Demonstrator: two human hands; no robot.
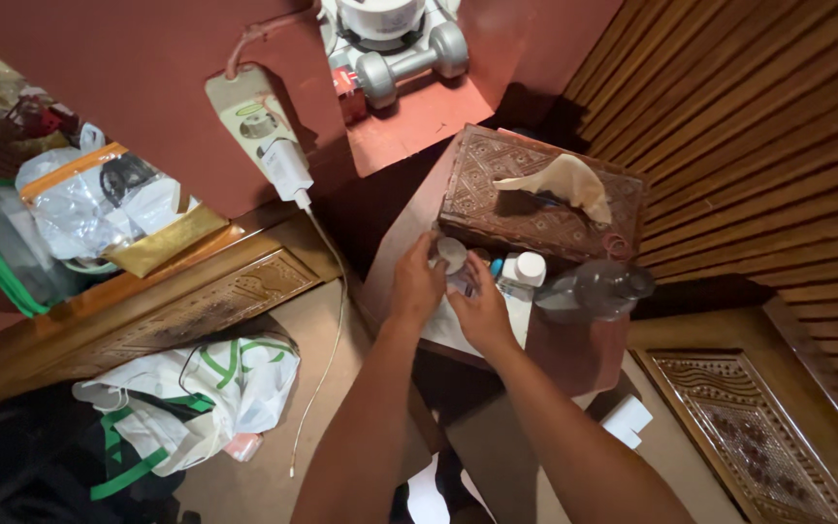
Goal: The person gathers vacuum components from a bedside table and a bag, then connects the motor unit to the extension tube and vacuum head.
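Both hands meet over a small dark wooden side table (574, 359). My left hand (417, 283) grips a small jar with a white lid (452, 254). My right hand (482, 309) is closed on something small beside the jar, hidden by the fingers. Just right of the hands stands a white bottle with a white cap (521, 277). A clear plastic bottle with a dark cap (596, 289) lies on its side further right. Behind them sits a carved wooden tissue box (497, 194) with a tissue (563, 180) sticking out.
A power strip (249, 121) with a white charger (286, 167) and trailing cable hangs on the red wall. A grey dumbbell (409, 63) lies at the top. A white-and-green bag (201, 388) rests on the floor left. Carved wooden furniture (758, 427) stands right.
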